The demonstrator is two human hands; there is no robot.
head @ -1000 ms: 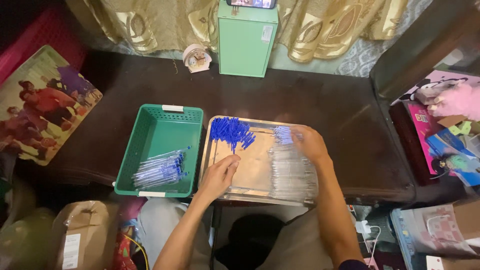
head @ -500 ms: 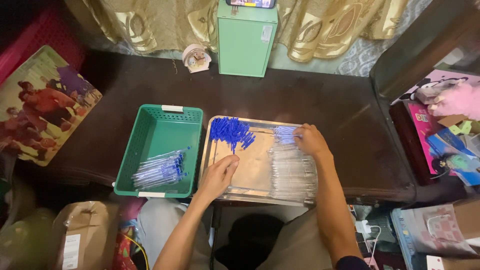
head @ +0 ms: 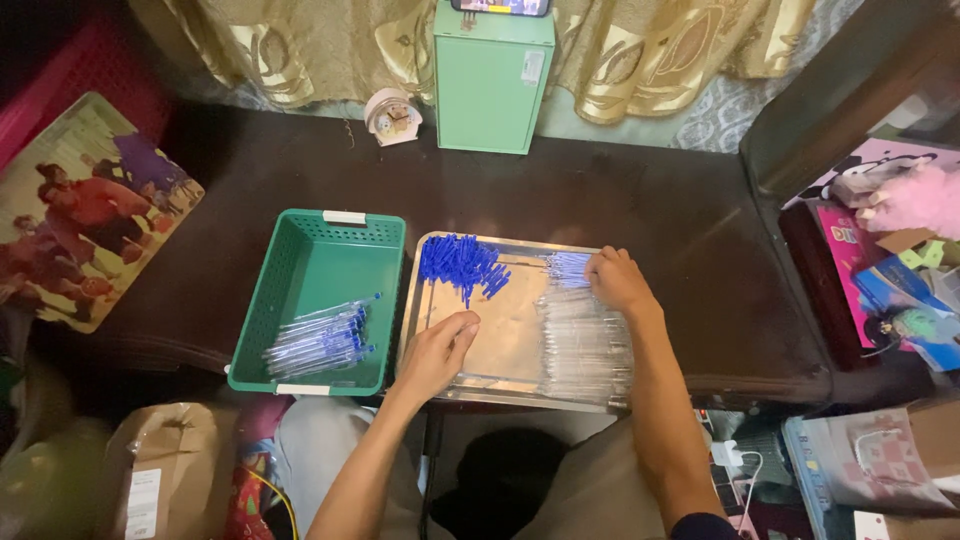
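Note:
A metal tray (head: pixel 520 392) lies on the dark table in front of me. In its far left corner sits a heap of blue pen caps (head: pixel 462 263). A pile of clear pen barrels (head: pixel 585 345) fills its right side, with blue refills (head: pixel 567 268) at the far end. My left hand (head: pixel 436 352) rests on the tray's bare middle, fingers curled, and I cannot tell if it holds anything. My right hand (head: pixel 618 281) lies on top of the far end of the clear barrels, fingers bent down onto them. A green plastic basket (head: pixel 300 265) to the left holds several assembled blue pens (head: pixel 322 338).
A green box (head: pixel 492 80) and a small clock (head: pixel 393 116) stand at the table's far edge before a gold curtain. A colourful picture board (head: pixel 85 205) leans at the left. Toys and packages (head: pixel 890 260) crowd the right; a cardboard parcel (head: pixel 160 470) sits low left.
My right hand has slid a little toward the far end of the clear barrels. My left hand stays in nearly the same spot on the tray.

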